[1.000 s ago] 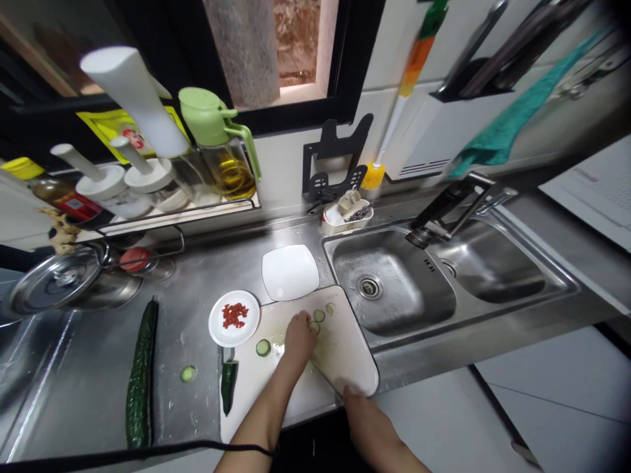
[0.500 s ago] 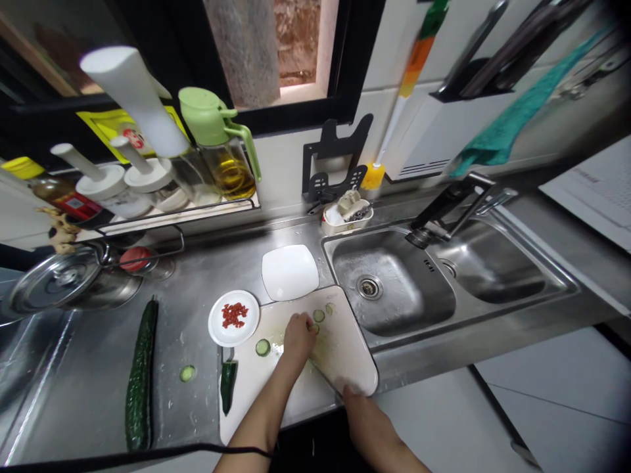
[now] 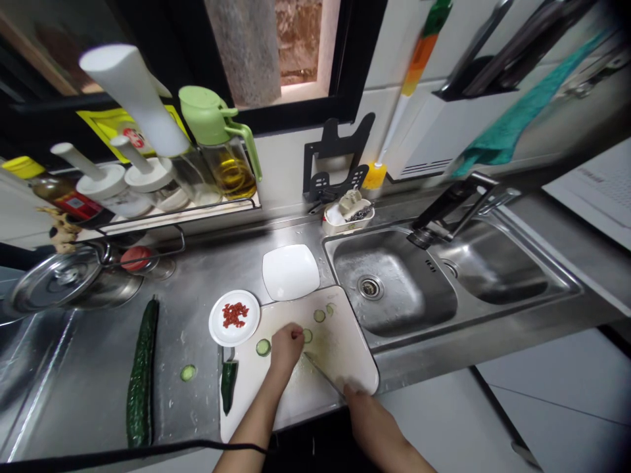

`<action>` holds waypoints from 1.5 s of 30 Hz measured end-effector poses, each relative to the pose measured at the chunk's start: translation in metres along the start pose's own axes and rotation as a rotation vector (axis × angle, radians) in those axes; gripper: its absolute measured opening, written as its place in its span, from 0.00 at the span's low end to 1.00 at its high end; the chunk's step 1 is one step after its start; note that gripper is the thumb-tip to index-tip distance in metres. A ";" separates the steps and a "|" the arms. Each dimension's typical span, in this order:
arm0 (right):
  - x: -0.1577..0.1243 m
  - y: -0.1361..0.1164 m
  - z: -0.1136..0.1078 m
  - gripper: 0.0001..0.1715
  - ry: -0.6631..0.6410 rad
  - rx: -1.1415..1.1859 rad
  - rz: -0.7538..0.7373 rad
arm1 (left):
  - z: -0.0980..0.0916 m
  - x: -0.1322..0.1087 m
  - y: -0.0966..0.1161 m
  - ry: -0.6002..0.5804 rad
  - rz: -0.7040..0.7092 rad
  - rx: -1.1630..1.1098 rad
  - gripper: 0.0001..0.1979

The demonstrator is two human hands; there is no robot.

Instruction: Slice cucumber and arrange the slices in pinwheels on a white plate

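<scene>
My left hand (image 3: 287,348) is over the white cutting board (image 3: 345,368), fingers curled closed. Whatever they may hold is hidden. Just right of its fingertips lies a thin cucumber slice (image 3: 307,336). My right hand (image 3: 367,414), at the board's front edge, is closed around a knife (image 3: 323,374), whose narrow blade points up-left toward my left hand. Another slice (image 3: 319,316) and a small peel-like piece (image 3: 330,309) lie farther back. On the left side of the board are a slice (image 3: 263,347) and a dark green cucumber piece (image 3: 228,386).
A small plate with red bits (image 3: 254,322) and a white square plate (image 3: 290,272) stand behind the board. A whole cucumber (image 3: 142,374) and a slice (image 3: 188,373) lie on the left counter. The double sink (image 3: 394,282) is right; a condiment rack (image 3: 207,209) is behind.
My left hand has drawn back to the left, uncovering the slice by its fingertips, which now sits slightly nearer and left. The right hand stays nearly in place with the knife.
</scene>
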State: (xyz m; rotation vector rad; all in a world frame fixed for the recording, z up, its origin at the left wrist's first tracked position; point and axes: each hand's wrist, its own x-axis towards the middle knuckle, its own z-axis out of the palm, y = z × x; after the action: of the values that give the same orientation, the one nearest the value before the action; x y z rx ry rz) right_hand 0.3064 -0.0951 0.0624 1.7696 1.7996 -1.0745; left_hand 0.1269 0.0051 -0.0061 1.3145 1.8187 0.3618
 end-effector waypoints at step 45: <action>0.016 -0.043 -0.025 0.31 0.101 -0.127 -0.025 | -0.008 -0.014 -0.020 0.073 -0.028 0.044 0.08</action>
State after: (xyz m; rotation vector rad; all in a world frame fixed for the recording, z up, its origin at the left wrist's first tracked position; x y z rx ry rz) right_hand 0.2688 -0.0618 0.0763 1.7582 1.9098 -0.8725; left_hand 0.1092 -0.0132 -0.0077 1.3202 1.9137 0.3610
